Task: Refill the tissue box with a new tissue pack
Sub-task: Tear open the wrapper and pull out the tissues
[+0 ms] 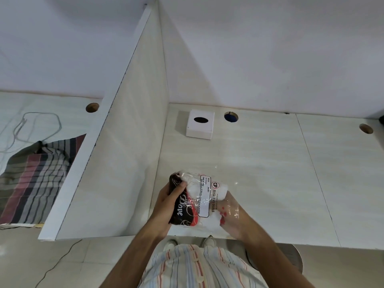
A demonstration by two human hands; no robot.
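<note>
A white tissue box (200,124) with a dark oval slot on top stands at the back of the desk, near the wall. Close to the front edge I hold a tissue pack (197,199) in clear plastic, printed dark brown and red on its left side. My left hand (166,206) grips the pack's printed left side, thumb on top. My right hand (230,217) is under and behind the loose clear wrapper at the pack's right end, seen through the plastic, fingers on the white tissues.
A white divider panel (133,129) rises along the desk's left side. Round cable holes (231,117) (366,128) lie along the back of the desk (270,173). Beyond the divider are a striped cloth (35,179) and a loose white cable (37,125).
</note>
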